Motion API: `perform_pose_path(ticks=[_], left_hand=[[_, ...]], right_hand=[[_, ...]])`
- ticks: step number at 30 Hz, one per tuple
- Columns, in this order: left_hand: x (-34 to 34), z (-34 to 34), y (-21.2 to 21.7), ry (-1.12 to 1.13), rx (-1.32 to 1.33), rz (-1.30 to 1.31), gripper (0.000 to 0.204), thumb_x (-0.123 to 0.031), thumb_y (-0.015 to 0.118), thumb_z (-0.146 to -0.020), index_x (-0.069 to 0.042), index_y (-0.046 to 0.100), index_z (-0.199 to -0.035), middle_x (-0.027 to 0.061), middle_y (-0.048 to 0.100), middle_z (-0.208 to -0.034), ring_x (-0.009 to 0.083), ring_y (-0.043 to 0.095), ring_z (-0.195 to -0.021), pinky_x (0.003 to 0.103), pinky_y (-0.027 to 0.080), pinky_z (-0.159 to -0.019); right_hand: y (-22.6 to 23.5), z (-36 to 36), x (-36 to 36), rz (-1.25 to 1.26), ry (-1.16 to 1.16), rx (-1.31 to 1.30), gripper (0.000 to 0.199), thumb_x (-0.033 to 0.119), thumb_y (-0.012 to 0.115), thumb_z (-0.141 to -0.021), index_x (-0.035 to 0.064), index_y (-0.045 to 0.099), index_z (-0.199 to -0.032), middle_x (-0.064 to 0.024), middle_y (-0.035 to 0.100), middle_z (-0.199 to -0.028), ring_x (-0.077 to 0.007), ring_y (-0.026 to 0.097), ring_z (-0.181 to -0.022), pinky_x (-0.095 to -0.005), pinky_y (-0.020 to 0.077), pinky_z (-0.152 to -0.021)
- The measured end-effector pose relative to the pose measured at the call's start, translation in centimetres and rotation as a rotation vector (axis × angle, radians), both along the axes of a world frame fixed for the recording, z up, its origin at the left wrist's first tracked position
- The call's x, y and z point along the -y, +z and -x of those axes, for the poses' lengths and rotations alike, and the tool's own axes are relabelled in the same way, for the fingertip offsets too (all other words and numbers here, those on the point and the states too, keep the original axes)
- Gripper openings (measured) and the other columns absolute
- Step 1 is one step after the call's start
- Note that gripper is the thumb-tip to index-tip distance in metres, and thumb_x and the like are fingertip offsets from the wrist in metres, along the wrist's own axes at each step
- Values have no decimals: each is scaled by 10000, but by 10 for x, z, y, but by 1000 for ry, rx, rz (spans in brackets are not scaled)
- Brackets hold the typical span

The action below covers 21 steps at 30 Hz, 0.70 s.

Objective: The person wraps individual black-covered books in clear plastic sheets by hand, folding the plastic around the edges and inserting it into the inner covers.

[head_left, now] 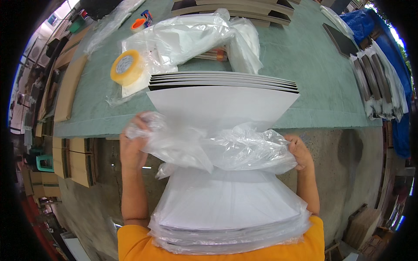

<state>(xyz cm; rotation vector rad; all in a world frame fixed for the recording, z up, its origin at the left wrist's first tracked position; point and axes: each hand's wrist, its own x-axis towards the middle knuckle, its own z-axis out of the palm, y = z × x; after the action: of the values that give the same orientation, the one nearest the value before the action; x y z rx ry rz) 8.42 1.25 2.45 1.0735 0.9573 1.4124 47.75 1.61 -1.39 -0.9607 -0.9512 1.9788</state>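
The stack of white boards (224,108) I'm working on juts off the table (313,87) edge toward my chest, its near half already inside a clear plastic bag (217,150). The boards look stiff and fairly heavy together, best gripped by their side edges; the bag is thin, slippery and likely to tear. My left hand (133,143) and right hand (299,152) each clench the bunched bag mouth on either side of the stack. Behind it lie a roll of yellow tape (126,67) and more crumpled plastic (196,37).
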Motion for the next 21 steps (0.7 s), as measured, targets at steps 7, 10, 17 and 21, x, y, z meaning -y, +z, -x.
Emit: perform_pose_path(ticks=[7, 10, 17, 21], left_hand=[[-1, -80, 27, -415, -686, -243, 327, -94, 607, -728, -58, 488, -1030, 83, 561, -911, 168, 558, -839, 245, 464, -644], [-3, -97, 21, -654, -575, 62, 446, -85, 685, -651, -50, 500, -1056, 53, 527, -1015, 154, 530, -886, 256, 417, -767], [-9, -82, 20, -488, -355, 71, 626, -29, 686, -651, -71, 385, -1198, 41, 519, -969, 106, 500, -810, 242, 424, -731], [-14, -92, 19, -504, -468, -3, 692, -34, 690, -639, -75, 357, -1244, 40, 512, -956, 94, 488, -786, 230, 418, -724]], right_hand=[[38, 74, 6, -376, 316, 246, 467, 218, 688, -691, -10, 521, -1063, -99, 576, -994, -171, 547, -872, -259, 444, -742], [78, 83, 12, -706, 455, 439, 431, 169, 663, -711, -4, 516, -1078, -113, 583, -970, -198, 545, -889, -277, 440, -759], [42, 26, -12, -705, 51, 622, 428, 223, 582, -778, -32, 481, -1107, -178, 520, -1092, -284, 523, -960, -327, 409, -831], [25, 67, -13, -882, 215, 530, 436, 224, 627, -735, -13, 499, -1078, -149, 580, -968, -248, 550, -913, -327, 409, -814]])
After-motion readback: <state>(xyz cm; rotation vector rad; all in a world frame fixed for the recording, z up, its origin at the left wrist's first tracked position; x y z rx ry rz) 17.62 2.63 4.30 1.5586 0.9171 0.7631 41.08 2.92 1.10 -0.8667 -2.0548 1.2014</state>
